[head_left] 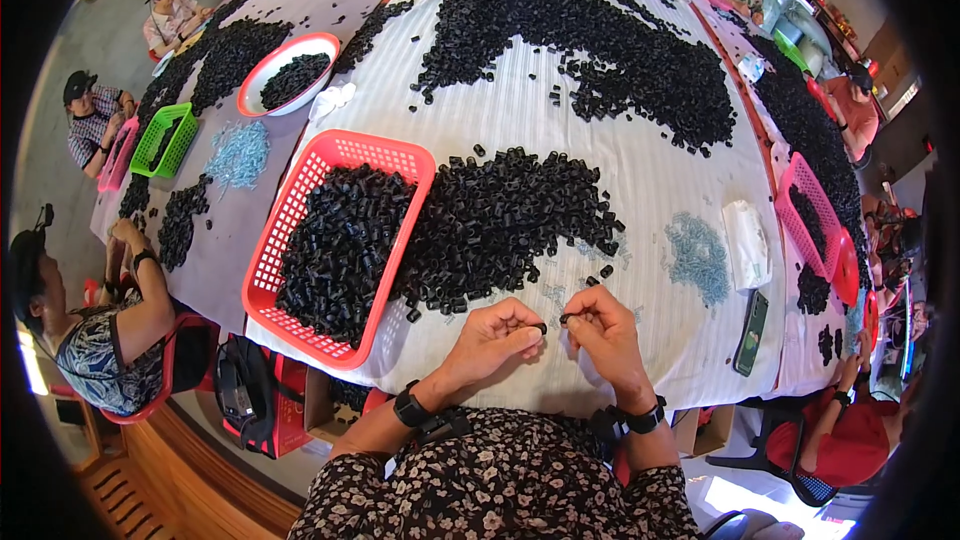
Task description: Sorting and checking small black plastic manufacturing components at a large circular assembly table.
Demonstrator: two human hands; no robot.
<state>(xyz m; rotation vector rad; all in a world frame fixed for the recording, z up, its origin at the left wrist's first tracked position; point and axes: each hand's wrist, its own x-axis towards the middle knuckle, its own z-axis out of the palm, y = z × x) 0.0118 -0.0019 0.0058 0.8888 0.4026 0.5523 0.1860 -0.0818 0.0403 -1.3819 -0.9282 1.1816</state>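
My left hand (497, 339) pinches a small black cylindrical part (541, 328) between thumb and fingertips, over the near edge of the white cloth. Close by on its right, my right hand (604, 332) is closed on another small black piece (565, 320). A narrow gap separates the two pieces. Just beyond both hands spreads a heap of black cylindrical parts (510, 220). To the left of it stands a red perforated basket (262, 280), filled with the same parts. Small clear-blue pieces (697, 260) lie in a pile to the right of my right hand.
A phone (750, 332) and a white tissue pack (746, 245) lie at the right. Farther off are a larger black heap (560, 20), a red-rimmed bowl (328, 42), a green basket (190, 145) and a pink basket (808, 215). Several people sit along both sides.
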